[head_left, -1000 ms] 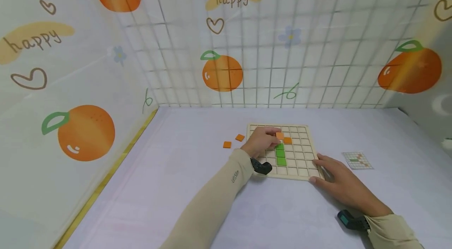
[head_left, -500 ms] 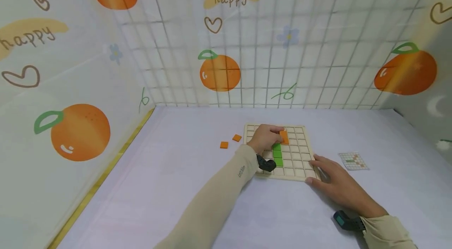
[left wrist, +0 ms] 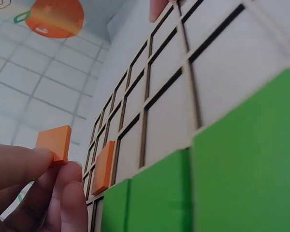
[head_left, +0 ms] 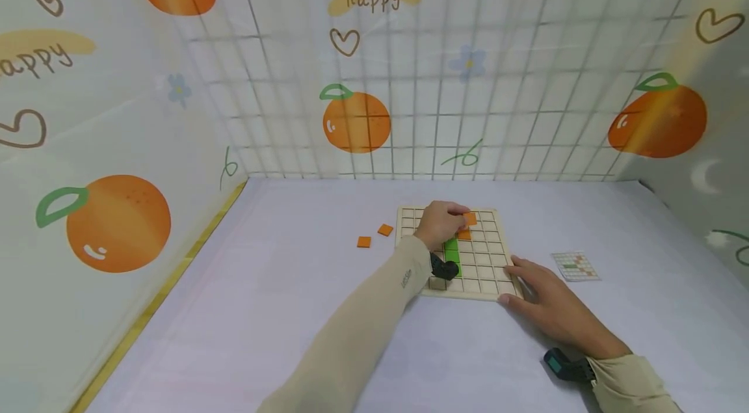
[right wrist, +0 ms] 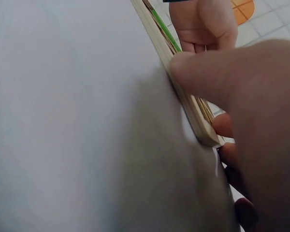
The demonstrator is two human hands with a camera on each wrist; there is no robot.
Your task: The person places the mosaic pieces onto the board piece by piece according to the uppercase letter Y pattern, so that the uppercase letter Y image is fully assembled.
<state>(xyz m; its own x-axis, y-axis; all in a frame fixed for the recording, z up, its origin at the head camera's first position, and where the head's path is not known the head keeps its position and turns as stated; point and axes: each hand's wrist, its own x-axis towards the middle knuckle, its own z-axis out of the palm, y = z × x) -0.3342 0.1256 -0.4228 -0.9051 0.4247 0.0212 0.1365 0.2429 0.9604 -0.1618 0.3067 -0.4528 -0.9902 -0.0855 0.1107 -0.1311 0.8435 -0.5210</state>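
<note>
Now the left hand (head_left: 440, 223) has lifted an orange tile (left wrist: 54, 142) farther up.

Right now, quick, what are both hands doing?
Left hand: pinches an orange tile above the wooden grid board.
Right hand: open, fingers resting against the board's near right corner.

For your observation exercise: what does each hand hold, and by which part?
Left hand pinches an orange tile by one edge. Right hand holds nothing, resting against the wooden grid board at its near corner.

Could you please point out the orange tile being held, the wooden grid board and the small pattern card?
orange tile (left wrist: 54, 141), left wrist view, its front face.
wooden grid board (head_left: 488, 255), head view, bare cells at right.
pattern card (head_left: 576, 266), head view, its middle.
</note>
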